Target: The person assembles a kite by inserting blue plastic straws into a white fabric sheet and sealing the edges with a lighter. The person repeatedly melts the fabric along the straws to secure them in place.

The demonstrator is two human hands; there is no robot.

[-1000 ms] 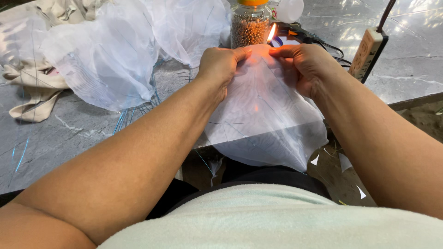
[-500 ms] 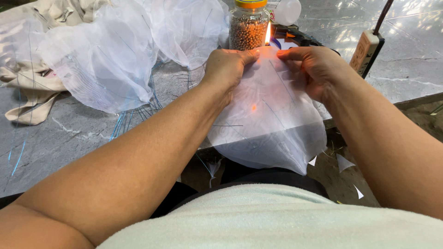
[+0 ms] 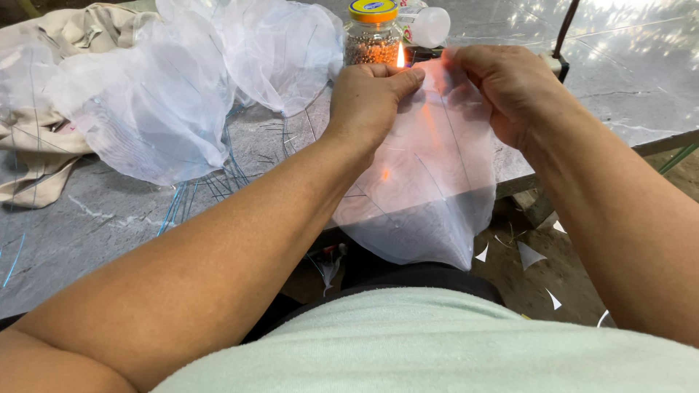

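Note:
A piece of sheer white fabric [image 3: 429,189] hangs between both hands and drapes over the table edge toward my lap. My left hand [image 3: 368,98] pinches its upper edge on the left. My right hand [image 3: 506,87] pinches the same edge on the right. The stretched edge sits next to a small flame [image 3: 400,54] that burns just beyond my fingers; an orange glow shows through the cloth. Behind the flame stands a glass jar [image 3: 371,36] with a yellow lid, full of small brown beads.
A heap of the same sheer white fabric [image 3: 167,94] covers the grey table [image 3: 87,225] at the left, with beige cloth [image 3: 33,160] beneath it. Thin blue threads [image 3: 175,204] lie on the tabletop. White fabric scraps [image 3: 528,255] lie on the ground at the right.
Both hands have shifted the fabric edge slightly along the flame, and the flame now shows between my two thumbs. The orange glow on the cloth has moved lower.

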